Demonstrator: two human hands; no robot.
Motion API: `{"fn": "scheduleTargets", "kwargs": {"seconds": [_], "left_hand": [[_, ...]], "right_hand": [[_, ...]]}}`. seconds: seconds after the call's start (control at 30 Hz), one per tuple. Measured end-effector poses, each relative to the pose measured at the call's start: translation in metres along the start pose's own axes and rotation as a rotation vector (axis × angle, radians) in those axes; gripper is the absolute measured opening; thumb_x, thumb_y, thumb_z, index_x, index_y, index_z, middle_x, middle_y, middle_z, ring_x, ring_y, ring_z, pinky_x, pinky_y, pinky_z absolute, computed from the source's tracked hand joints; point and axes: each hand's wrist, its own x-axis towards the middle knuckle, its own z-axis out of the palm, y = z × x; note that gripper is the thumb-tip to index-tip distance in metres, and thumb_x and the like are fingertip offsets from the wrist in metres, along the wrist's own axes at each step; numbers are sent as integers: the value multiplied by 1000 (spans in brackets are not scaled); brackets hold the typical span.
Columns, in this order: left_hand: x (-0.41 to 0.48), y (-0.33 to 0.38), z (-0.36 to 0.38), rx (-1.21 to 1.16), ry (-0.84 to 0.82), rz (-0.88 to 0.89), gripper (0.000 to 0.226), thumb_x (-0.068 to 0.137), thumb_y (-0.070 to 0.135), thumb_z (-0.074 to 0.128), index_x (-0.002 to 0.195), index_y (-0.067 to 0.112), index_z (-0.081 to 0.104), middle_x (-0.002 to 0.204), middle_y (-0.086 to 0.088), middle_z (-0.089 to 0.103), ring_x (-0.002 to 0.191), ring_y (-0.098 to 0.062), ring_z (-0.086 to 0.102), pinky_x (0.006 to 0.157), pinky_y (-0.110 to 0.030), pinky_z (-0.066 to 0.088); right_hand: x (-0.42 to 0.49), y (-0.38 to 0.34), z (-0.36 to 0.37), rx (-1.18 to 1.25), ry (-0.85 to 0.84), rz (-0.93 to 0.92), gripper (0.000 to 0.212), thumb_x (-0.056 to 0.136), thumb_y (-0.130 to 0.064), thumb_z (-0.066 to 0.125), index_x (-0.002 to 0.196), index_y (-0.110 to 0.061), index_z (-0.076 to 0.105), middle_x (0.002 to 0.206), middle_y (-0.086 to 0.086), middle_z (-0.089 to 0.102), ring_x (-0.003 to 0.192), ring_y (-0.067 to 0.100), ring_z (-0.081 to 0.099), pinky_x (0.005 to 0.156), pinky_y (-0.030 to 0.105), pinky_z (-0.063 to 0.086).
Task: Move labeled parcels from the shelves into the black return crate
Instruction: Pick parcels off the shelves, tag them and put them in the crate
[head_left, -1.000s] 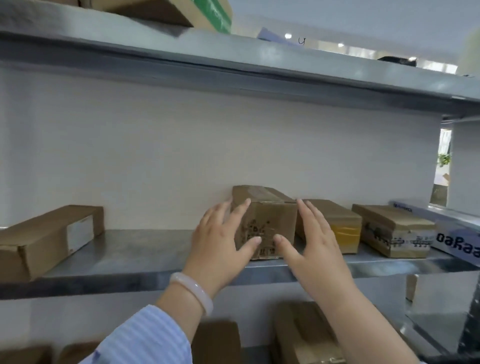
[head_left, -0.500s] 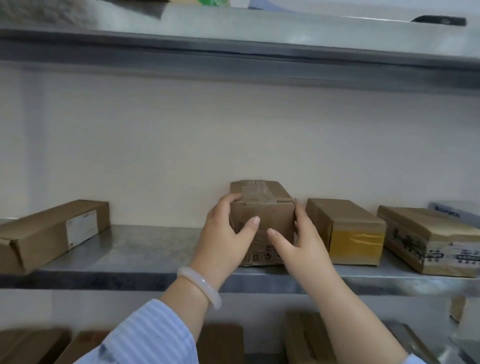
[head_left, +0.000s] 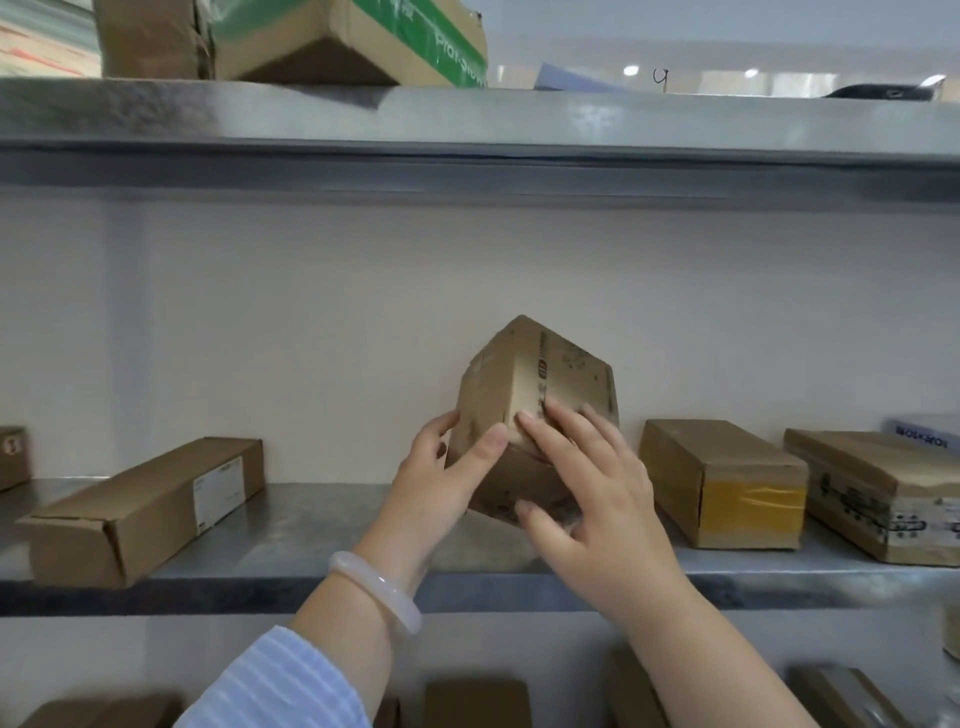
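While the small box (head_left: 540, 395) is tipping corner-up between both hands, it is hanging just over the middle shelf (head_left: 311, 525). Whether its lower edge is touching the metal, I cannot tell.

- Left hand (head_left: 441, 483): gripping. The thumb is pressing the near face and the other fingers are curling round the far left side. A pale bracelet (head_left: 379, 587) is sitting at the wrist, above a striped sleeve (head_left: 275, 680).
- Right hand (head_left: 597, 493): gripping too. The fingers (head_left: 550, 431) are spreading over the right face and the thumb is hooking the bottom edge.
- My guess is that the tilt is serving two ends: getting a thumb underneath for the lift, and turning the faces up to look for a label.
- Dark stamps and an orange mark are showing above the right fingertips, all too smeared to read. No white label is showing on the faces in view.
- Just right of the right fingers a box with yellow tape (head_left: 722, 483) is lying flat. Beyond it is a box with printed tape (head_left: 878, 499), its lettering too small to read.
- Well left of the left fingers a long box (head_left: 140, 509) is showing a white label, the print illegible.
- High above the fingertips a box with a green band (head_left: 363, 36) is carrying white lettering, too skewed to make out.
- The black crate is not in view, so the carry is not yet begun.
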Motion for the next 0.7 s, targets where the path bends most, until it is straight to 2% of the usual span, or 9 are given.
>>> {"fn": "scheduleTargets", "kwargs": {"seconds": [0.07,0.17,0.23,0.33,0.4,0.5,0.57,0.63,0.7], "left_hand": [[0,3,-2,24,-53,8,110,42,87,68,139,41,43,129,10,58,117,-11,57,100,-37,49],[1,-2,-4,-49,-8,4,101,47,75,69,139,39,46,128,7,59,115,-12,59,100,-39,50],[2,-7,-5,-102,33,9,95,51,72,69,137,39,48,128,7,62,115,-12,60,101,-43,49],[4,-14,-8,-161,70,21,91,55,68,70,139,40,47,131,9,60,118,-11,59,103,-44,48],[2,-17,-8,-216,52,36,84,62,61,71,139,39,47,130,10,61,114,-7,61,96,-35,52],[1,-20,-10,-269,-16,36,68,71,51,64,137,39,49,125,12,65,105,-1,64,83,-23,52],[4,-23,-12,-207,-9,57,65,73,54,62,135,42,51,129,13,62,117,-1,59,99,-30,47],[8,-24,-14,-55,43,94,63,75,62,53,136,47,51,140,11,52,130,-2,45,113,-36,34],[8,-22,-15,59,99,151,54,87,54,50,140,48,46,140,12,45,125,9,41,111,-23,30]], "right_hand": [[4,-5,2,-41,-4,-24,64,82,-47,47,143,-55,30,153,-30,21,146,0,7,118,41,10],[7,-10,7,26,1,-10,56,86,-41,47,140,-54,37,152,-29,28,145,-4,10,120,46,13],[8,-11,10,155,37,44,54,93,-33,51,140,-54,35,152,-30,25,144,-7,11,120,39,16],[12,-12,11,409,114,269,64,98,-32,53,148,-50,19,157,-26,15,143,-7,11,115,28,16],[16,-11,11,602,105,470,64,98,-40,50,152,-44,15,151,-22,24,142,1,20,110,26,22],[19,-9,14,820,23,644,44,97,-45,50,141,-42,40,131,-21,52,122,8,49,109,36,39],[19,-8,18,856,22,649,32,98,-39,51,130,-43,48,115,-18,62,107,8,57,103,41,47],[19,-7,20,820,57,591,34,98,-35,53,130,-46,48,112,-24,63,107,3,56,103,38,47],[19,-8,20,760,76,521,46,98,-34,54,139,-49,40,125,-26,57,113,-5,52,104,28,45]]}}
